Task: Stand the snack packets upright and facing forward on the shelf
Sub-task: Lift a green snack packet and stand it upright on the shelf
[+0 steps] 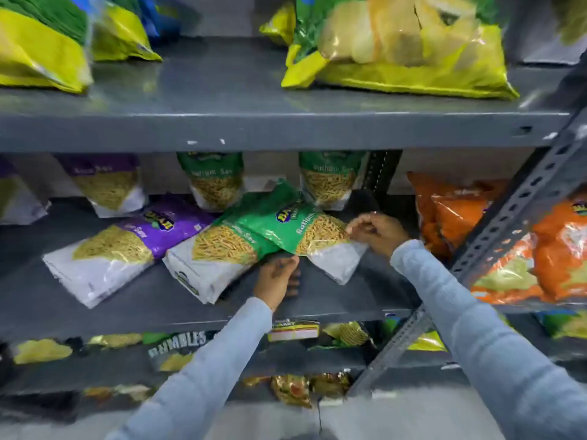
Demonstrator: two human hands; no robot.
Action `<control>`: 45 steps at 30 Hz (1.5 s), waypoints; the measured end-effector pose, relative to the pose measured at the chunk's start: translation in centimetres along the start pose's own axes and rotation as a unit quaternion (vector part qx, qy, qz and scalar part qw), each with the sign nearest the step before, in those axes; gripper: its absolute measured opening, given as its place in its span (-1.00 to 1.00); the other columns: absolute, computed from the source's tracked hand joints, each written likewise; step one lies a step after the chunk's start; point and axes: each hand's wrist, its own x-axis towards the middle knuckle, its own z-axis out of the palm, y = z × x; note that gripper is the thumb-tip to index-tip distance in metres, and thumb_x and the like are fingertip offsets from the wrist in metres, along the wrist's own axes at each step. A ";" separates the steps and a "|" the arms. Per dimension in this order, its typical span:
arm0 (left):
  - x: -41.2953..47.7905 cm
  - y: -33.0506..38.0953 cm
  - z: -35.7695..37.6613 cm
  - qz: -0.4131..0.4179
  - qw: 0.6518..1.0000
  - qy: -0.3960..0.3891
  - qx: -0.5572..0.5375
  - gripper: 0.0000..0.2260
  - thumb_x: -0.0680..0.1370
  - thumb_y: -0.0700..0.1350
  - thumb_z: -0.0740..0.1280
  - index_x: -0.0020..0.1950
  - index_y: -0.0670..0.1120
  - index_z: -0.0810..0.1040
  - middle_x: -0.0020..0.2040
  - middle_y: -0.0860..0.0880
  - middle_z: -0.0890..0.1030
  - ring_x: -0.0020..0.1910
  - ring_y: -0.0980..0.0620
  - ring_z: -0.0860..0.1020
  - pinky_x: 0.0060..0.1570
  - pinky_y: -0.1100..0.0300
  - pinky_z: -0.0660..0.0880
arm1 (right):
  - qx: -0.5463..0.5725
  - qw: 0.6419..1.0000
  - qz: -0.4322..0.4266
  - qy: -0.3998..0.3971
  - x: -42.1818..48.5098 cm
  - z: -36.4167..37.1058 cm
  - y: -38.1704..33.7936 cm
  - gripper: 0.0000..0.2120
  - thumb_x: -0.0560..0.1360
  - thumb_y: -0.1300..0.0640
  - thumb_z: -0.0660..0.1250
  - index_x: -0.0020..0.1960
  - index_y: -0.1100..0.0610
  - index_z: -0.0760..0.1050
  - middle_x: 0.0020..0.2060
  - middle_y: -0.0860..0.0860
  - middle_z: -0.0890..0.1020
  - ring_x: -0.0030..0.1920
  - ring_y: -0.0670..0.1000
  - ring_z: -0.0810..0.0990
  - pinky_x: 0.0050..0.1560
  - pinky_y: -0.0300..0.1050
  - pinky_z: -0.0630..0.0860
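On the middle grey shelf [317,296] three sev packets lie flat and tilted. A purple packet [127,246] is at the left, a green packet [219,249] beside it, and another green packet [305,230] overlaps that one. My right hand [378,233] pinches the right edge of the overlapping green packet. My left hand [276,281] grips its lower left edge from underneath. Behind them, a purple packet [108,182] and two green packets [212,179] [330,176] stand upright and face forward.
Orange snack bags [460,214] [559,249] fill the right side past a perforated metal upright [521,204]. Yellow-green chip bags [406,49] [41,46] sit on the shelf above. Lower shelves hold more packets and a price label [293,330].
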 end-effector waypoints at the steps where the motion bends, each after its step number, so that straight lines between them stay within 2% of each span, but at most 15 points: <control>1: 0.4 0.2 1.1 -0.031 0.999 0.013 -0.028 -0.86 0.53 -0.03 0.29 -0.21 -0.03 0.47 -0.28 -0.06 0.51 -0.31 -0.01 0.48 -0.33 0.19 0.49 | 0.021 1.000 0.021 0.011 1.1 0.1 0.9 -0.86 0.42 0.16 0.38 -0.06 0.20 0.58 -0.09 0.18 0.65 -0.07 0.07 0.58 0.01 -0.10 0.50; 3: 1.7 0.2 2.7 -0.048 0.997 0.037 -0.046 -0.72 0.43 0.13 0.35 -0.14 -0.08 0.48 -0.21 -0.07 0.52 -0.21 -0.05 0.50 -0.20 0.15 0.48 | 0.029 0.997 0.074 0.020 2.6 0.1 1.4 -0.68 0.41 -0.01 0.37 -0.01 0.23 0.57 0.00 0.21 0.65 0.02 0.13 0.58 0.13 -0.02 0.47; 6: 2.4 1.0 5.0 -0.074 0.993 0.065 -0.063 -0.24 0.31 0.29 0.36 0.35 -0.15 0.34 0.34 -0.07 0.41 0.31 -0.09 0.40 0.31 0.01 0.32 | 0.040 0.982 0.183 -0.026 5.0 1.3 1.6 -0.46 0.43 -0.21 0.24 0.15 0.23 0.52 0.16 0.20 0.59 0.17 0.18 0.53 0.19 -0.09 0.39; 8: 2.7 0.9 5.9 -0.077 0.991 0.082 -0.073 -0.29 0.45 0.18 0.32 0.44 -0.19 0.20 0.47 -0.12 0.26 0.44 -0.10 0.26 0.35 0.05 0.21 | 0.040 0.975 0.213 -0.054 6.9 2.1 1.8 -0.34 0.41 -0.29 0.19 0.26 0.20 0.45 0.26 0.21 0.51 0.25 0.21 0.48 0.25 -0.05 0.38; 13: 2.7 0.7 5.9 -0.027 0.992 0.109 -0.061 -0.53 0.50 0.00 0.34 0.34 -0.15 0.37 0.19 -0.01 0.45 0.33 0.03 0.37 0.12 0.22 0.23 | 0.018 0.966 0.232 -0.109 9.3 3.5 2.3 -0.29 0.43 -0.25 0.19 0.42 0.17 0.24 0.44 0.18 0.30 0.41 0.16 0.29 0.35 -0.10 0.22; 17: 2.5 0.6 5.5 -0.027 0.994 0.078 -0.074 -0.65 0.52 0.00 0.30 0.27 -0.07 0.42 0.20 0.02 0.50 0.30 0.01 0.42 0.17 0.20 0.26 | 0.122 0.956 0.253 -0.088 8.1 4.3 3.5 -0.45 0.46 -0.16 0.23 0.28 0.21 0.42 0.30 0.11 0.47 0.27 0.12 0.44 0.20 -0.12 0.33; 21: 1.7 1.0 4.2 -0.083 0.983 0.014 -0.166 -0.63 0.57 0.06 0.19 0.32 -0.08 0.39 0.26 -0.06 0.53 0.21 -0.03 0.49 0.15 0.10 0.41 | 0.248 0.924 0.290 -0.028 5.8 6.0 4.6 -0.38 0.38 -0.17 0.34 0.23 0.27 0.45 0.24 0.11 0.51 0.20 0.13 0.50 0.24 -0.03 0.40; 25: 0.0 0.6 3.1 -0.065 0.971 0.014 -0.229 -0.73 0.58 -0.03 0.18 0.22 -0.12 0.46 0.10 -0.09 0.62 0.02 0.00 0.61 0.00 0.08 0.52 | 0.310 0.902 0.301 -0.005 2.2 6.6 3.9 -0.38 0.38 -0.26 0.25 0.23 0.19 0.48 0.26 0.13 0.52 0.26 0.17 0.48 0.34 0.08 0.35; 28: -2.1 0.7 2.2 -0.049 0.975 0.021 -0.215 -0.73 0.54 -0.04 0.26 0.20 -0.10 0.50 0.22 -0.13 0.59 0.18 -0.08 0.56 0.29 -0.09 0.40 | 0.448 0.847 0.285 -0.012 -1.6 6.4 2.5 -0.40 0.21 -0.26 0.41 0.07 0.14 0.58 0.15 0.16 0.61 0.16 0.20 0.57 0.32 0.19 0.38; 30: -3.7 1.0 1.6 -0.031 0.978 0.026 -0.204 -0.64 0.44 0.05 0.36 0.20 -0.03 0.53 0.22 -0.08 0.59 0.25 -0.09 0.52 0.35 -0.15 0.33 | 0.523 0.811 0.261 -0.004 -3.9 5.8 1.7 -0.57 0.35 -0.08 0.37 0.05 0.23 0.53 0.13 0.21 0.59 0.17 0.23 0.55 0.29 0.24 0.39; 33: -6.5 1.7 1.1 0.006 0.980 0.017 -0.199 -0.70 0.39 0.03 0.36 0.10 0.02 0.60 0.10 0.02 0.66 0.18 -0.01 0.55 0.28 0.00 0.39 | 0.563 0.799 0.212 0.014 -7.8 4.0 0.0 -0.87 0.44 0.16 0.29 -0.08 0.21 0.51 -0.20 0.08 0.69 -0.02 0.14 0.61 0.03 0.07 0.55; 35: -8.4 2.3 0.9 0.013 0.980 0.001 -0.199 -0.80 0.43 -0.02 0.32 0.00 0.01 0.64 -0.02 0.05 0.70 0.05 0.04 0.62 0.15 0.06 0.48 | 0.553 0.816 0.169 0.003 -10.2 3.1 -0.8 -0.62 0.20 0.00 0.49 -0.07 0.17 0.53 -0.28 -0.01 0.72 -0.16 0.04 0.67 -0.16 -0.03 0.63; 38: -10.6 2.9 0.3 -0.002 0.982 -0.017 -0.189 -0.80 0.41 0.02 0.32 -0.05 0.02 0.66 0.05 -0.02 0.68 0.09 -0.03 0.61 0.18 0.00 0.49 | 0.541 0.822 0.175 -0.007 -13.2 2.7 -1.6 -0.22 -0.10 -0.21 0.59 0.02 0.14 0.55 -0.17 0.02 0.72 -0.12 0.05 0.68 -0.06 0.03 0.61; 40: -11.6 3.3 0.0 -0.019 0.982 -0.018 -0.189 -0.76 0.35 0.06 0.38 -0.04 0.02 0.66 0.18 -0.13 0.60 0.22 -0.13 0.53 0.31 -0.06 0.37 | 0.549 0.820 0.163 0.001 -14.6 2.6 -2.2 -0.19 -0.08 -0.23 0.58 0.06 0.15 0.54 -0.14 0.03 0.72 -0.10 0.07 0.67 -0.06 0.03 0.61; 45: -12.9 3.2 -0.7 -0.038 0.978 -0.031 -0.204 -0.79 0.34 0.03 0.36 -0.09 0.00 0.64 0.02 -0.12 0.58 0.05 -0.09 0.52 0.23 -0.05 0.41 | 0.546 0.825 0.145 0.014 -16.9 2.6 -4.0 -0.31 -0.03 -0.25 0.55 -0.02 0.09 0.55 -0.19 -0.02 0.73 -0.17 0.01 0.69 -0.22 -0.07 0.64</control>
